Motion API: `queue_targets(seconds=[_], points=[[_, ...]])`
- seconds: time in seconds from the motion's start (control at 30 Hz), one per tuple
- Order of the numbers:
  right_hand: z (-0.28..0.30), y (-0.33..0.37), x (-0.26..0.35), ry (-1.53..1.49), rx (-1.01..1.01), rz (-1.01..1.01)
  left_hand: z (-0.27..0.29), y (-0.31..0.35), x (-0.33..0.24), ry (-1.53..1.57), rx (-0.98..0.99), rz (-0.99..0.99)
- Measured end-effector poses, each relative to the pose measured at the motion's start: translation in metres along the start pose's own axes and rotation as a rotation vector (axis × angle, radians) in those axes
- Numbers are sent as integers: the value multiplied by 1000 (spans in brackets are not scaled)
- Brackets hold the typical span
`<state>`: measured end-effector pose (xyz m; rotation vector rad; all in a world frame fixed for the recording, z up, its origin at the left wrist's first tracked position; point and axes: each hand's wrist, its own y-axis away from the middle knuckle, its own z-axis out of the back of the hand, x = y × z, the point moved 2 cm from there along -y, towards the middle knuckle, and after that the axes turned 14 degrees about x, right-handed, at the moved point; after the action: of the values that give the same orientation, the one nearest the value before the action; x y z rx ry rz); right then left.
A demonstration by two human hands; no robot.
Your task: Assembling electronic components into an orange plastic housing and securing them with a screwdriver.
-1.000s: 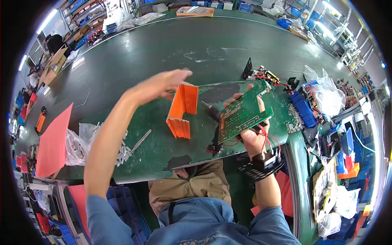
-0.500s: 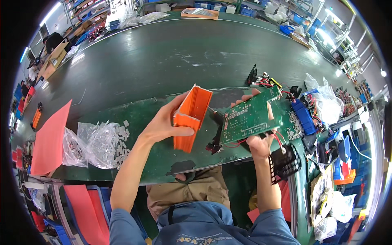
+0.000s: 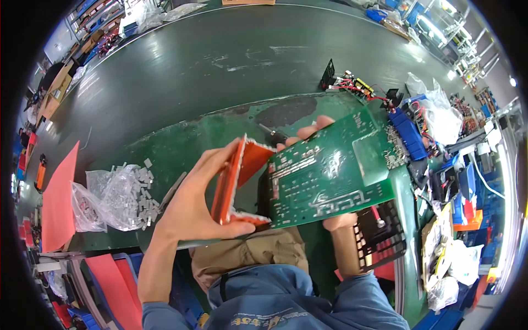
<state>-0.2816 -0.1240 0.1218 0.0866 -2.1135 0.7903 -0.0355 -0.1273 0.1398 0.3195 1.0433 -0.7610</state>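
My left hand (image 3: 195, 203) grips an orange metal channel-shaped housing (image 3: 224, 190), its open end turned toward the circuit board. A green circuit board (image 3: 330, 170), solder side up, is held in my right hand (image 3: 316, 127); fingertips show at its far edge and the thumb at its near edge. The board's left edge meets the housing's opening; how far it reaches inside I cannot tell. From the board's near right side a black perforated end panel (image 3: 380, 234) hangs by red wires. Behind the board a screwdriver (image 3: 273, 133) lies on the bench.
A plastic bag with small grey-white pieces (image 3: 124, 192) spills at the left, beside a red sheet (image 3: 59, 198). Wired boards with a black panel (image 3: 328, 75) lie at the far right, near a blue block (image 3: 407, 133) and clear plastic bags (image 3: 437, 113).
The housing has turned, its opening now facing right, and has come up to the board. The board has moved left and closer, lying flatter. My view has shifted slightly.
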Motion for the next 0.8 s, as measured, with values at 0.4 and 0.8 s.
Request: queue_targets(seconds=[0.4,0.8], points=[[-7,-4,8,-176,-164,-75,-25,0,-17,-185,-6,96],[-1,-7,5,89,51,-16,-26,3,-18,-104,-37,126]])
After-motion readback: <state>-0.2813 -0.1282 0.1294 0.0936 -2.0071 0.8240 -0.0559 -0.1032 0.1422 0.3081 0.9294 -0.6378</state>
